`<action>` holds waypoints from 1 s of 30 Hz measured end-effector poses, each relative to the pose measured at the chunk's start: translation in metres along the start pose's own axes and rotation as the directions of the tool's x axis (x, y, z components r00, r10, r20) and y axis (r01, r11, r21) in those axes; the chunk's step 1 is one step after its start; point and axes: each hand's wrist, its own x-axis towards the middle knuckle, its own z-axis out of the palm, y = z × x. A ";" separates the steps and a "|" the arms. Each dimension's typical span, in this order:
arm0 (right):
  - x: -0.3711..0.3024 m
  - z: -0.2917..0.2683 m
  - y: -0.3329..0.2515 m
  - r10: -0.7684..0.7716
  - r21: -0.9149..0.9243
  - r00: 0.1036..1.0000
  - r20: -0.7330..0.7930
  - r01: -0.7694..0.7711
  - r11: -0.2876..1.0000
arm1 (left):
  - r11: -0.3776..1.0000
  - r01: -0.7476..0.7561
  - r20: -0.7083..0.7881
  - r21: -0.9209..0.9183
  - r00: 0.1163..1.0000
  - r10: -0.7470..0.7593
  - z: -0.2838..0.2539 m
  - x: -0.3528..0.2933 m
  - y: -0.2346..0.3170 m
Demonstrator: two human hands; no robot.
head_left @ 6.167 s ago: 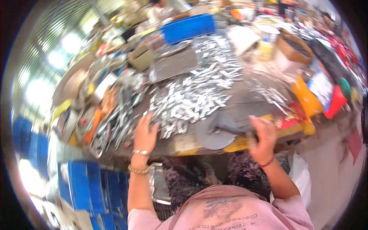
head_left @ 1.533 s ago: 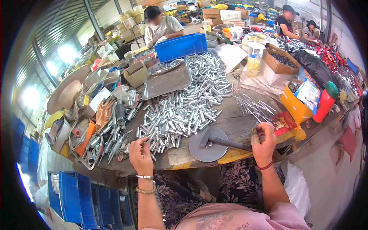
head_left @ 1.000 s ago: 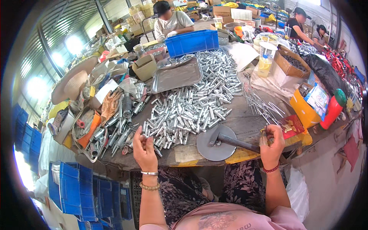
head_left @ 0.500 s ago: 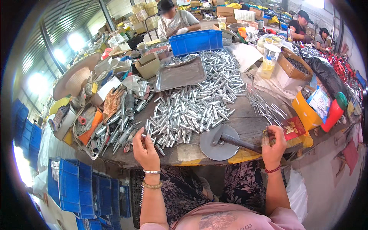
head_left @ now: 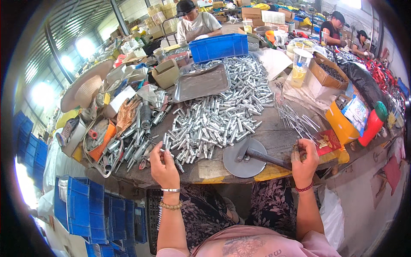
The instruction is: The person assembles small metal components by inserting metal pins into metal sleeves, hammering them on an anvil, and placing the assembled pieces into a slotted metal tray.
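My left hand (head_left: 165, 172) is at the near left edge of a pile of short silver metal tubes (head_left: 209, 128). Its thumb and forefinger are bent together; a small shiny bit shows at the tips, too small to make out. Beyond the hammer's handle end is my right hand (head_left: 305, 160), fingers curled, with a small dark thing at the fingertips that I cannot identify. Between my hands, a hammer (head_left: 269, 159) rests with its head on a round grey metal plate (head_left: 234, 166). Its handle reaches toward my right hand without visibly being gripped.
A metal tray (head_left: 202, 82) and blue bin (head_left: 219, 47) stand behind the pile. Thin rods (head_left: 299, 116), a red packet (head_left: 327, 142) and a yellow box (head_left: 341, 123) lie right. Larger tubes (head_left: 136, 139) crowd the left. Blue crates (head_left: 81, 210) stand below. A co-worker (head_left: 199, 25) sits opposite.
My left hand has turned slightly, and its thumb stands closer to the forefinger. My right hand has risen a little. The hammer and pile look unmoved.
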 end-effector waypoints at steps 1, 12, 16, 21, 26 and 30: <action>0.000 0.000 0.000 0.005 0.002 1.000 0.003 -0.005 1.000 | 1.000 -0.008 0.000 -0.017 1.000 0.008 0.000 0.000 0.001; 0.000 -0.002 -0.003 0.016 0.014 1.000 -0.004 -0.016 1.000 | 0.997 -0.001 0.046 0.075 0.999 -0.002 -0.001 0.001 0.002; -0.002 -0.001 -0.002 0.037 0.014 0.999 0.025 -0.037 0.999 | 0.999 0.009 0.044 0.037 0.999 -0.011 0.002 0.000 -0.005; 0.003 0.000 0.000 -0.006 0.006 1.000 -0.003 0.006 1.000 | 0.998 0.031 0.057 -0.055 0.998 -0.028 -0.001 0.000 -0.001; -0.001 -0.005 -0.003 0.024 0.037 0.999 -0.028 -0.023 0.999 | 0.997 0.033 0.041 -0.071 0.999 -0.030 -0.002 -0.002 0.000; 0.000 -0.001 0.000 -0.034 -0.006 0.996 -0.078 0.033 0.999 | 0.999 0.002 0.027 -0.043 1.000 0.000 0.000 -0.003 -0.004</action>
